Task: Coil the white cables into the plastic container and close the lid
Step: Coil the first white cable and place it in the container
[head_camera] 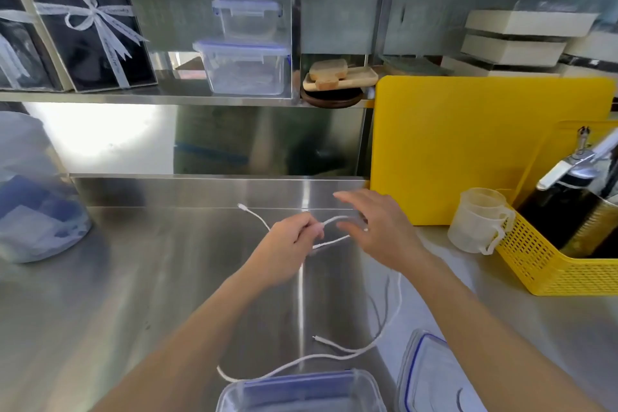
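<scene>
A thin white cable runs from a plug end on the steel counter into my left hand, which pinches it above the counter. From the pinch a small loop of cable arcs right to my right hand, whose fingers are spread and touching the loop. More white cable trails down across the counter toward me, with a second plug end lying free. The clear plastic container stands lidless at the bottom edge. Its blue-rimmed lid lies flat to the container's right.
A yellow cutting board leans at the back right, with a plastic measuring cup and a yellow basket holding bottles in front. A plastic bag sits left. Shelves above hold lidded containers and boxes.
</scene>
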### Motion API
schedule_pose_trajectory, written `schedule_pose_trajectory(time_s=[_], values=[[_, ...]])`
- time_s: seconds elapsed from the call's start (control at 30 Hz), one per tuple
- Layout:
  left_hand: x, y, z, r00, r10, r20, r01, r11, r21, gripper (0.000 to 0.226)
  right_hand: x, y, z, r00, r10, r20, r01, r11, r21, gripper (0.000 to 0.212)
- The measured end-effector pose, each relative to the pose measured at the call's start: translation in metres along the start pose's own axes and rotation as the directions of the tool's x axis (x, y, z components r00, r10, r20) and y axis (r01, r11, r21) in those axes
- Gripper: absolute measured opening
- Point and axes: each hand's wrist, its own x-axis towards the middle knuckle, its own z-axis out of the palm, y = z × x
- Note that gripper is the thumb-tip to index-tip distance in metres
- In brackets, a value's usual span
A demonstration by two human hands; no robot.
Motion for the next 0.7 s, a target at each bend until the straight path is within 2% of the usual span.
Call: schedule_pose_trajectory(time_s=[0.07,0.13,0.17,0.23,0.33,0.37,0.4,0.43,0.47,0.5,0.57,0.6,0.7], values=[[-0.002,0.013,0.001,0.999,0.032,-0.003,-0.032,0.999,-0.002,0.03,-0.002,-0.017,-0.003,0.991,-0.137,0.007,0.137,0.989,0.052,0.028],[-0.003,0.023,-0.004,0.998,0.05,-0.037,-0.051,0.998,-0.037,0.03,0.0,-0.023,-0.009,0.978,-0.189,-0.084,0.196,0.976,0.09,0.02],[-0.004,0.026,-0.009,0.997,0.055,-0.052,-0.057,0.997,-0.054,0.03,0.002,-0.023,-0.013,0.98,-0.134,-0.15,0.153,0.98,0.124,0.019],[-0.008,0.027,-0.02,0.997,0.055,-0.048,-0.059,0.996,-0.07,0.03,0.007,-0.015,-0.023,0.961,0.079,-0.265,-0.014,0.971,0.239,0.017],[-0.014,0.019,-0.034,0.999,0.011,-0.032,-0.013,0.998,-0.06,0.029,0.013,0.004,-0.04,0.839,0.407,-0.362,-0.226,0.865,0.447,0.015],[-0.016,0.017,-0.037,0.999,-0.013,-0.047,0.01,0.998,-0.066,0.029,0.013,0.01,-0.045,0.811,0.449,-0.376,-0.301,0.87,0.391,0.016],[-0.018,0.015,-0.039,0.997,-0.037,-0.065,0.031,0.996,-0.089,0.029,0.012,0.014,-0.047,0.817,0.437,-0.377,-0.38,0.899,0.218,0.018],[-0.018,0.015,-0.04,0.995,-0.056,-0.08,0.046,0.991,-0.125,0.029,0.011,0.015,-0.046,0.861,0.362,-0.358,-0.385,0.923,0.008,0.022],[-0.019,0.017,-0.04,0.994,-0.067,-0.089,0.052,0.987,-0.154,0.03,0.008,0.014,-0.043,0.922,0.233,-0.31,-0.288,0.946,-0.148,0.03],[-0.018,0.02,-0.039,0.993,-0.066,-0.093,0.05,0.985,-0.167,0.03,0.006,0.008,-0.039,0.969,0.094,-0.229,-0.143,0.968,-0.205,0.04],[-0.017,0.029,-0.035,0.996,-0.04,-0.085,0.025,0.986,-0.165,0.031,0.002,-0.015,-0.03,0.995,-0.068,-0.067,0.061,0.994,-0.095,0.052],[-0.016,0.034,-0.032,0.997,-0.022,-0.075,0.008,0.985,-0.175,0.031,0.002,-0.024,-0.025,0.992,-0.12,-0.041,0.12,0.993,-0.012,0.05],[-0.015,0.046,-0.027,0.999,0.014,-0.051,-0.025,0.972,-0.232,0.031,0.006,-0.038,-0.023,0.953,-0.2,-0.228,0.218,0.974,0.058,0.018]])
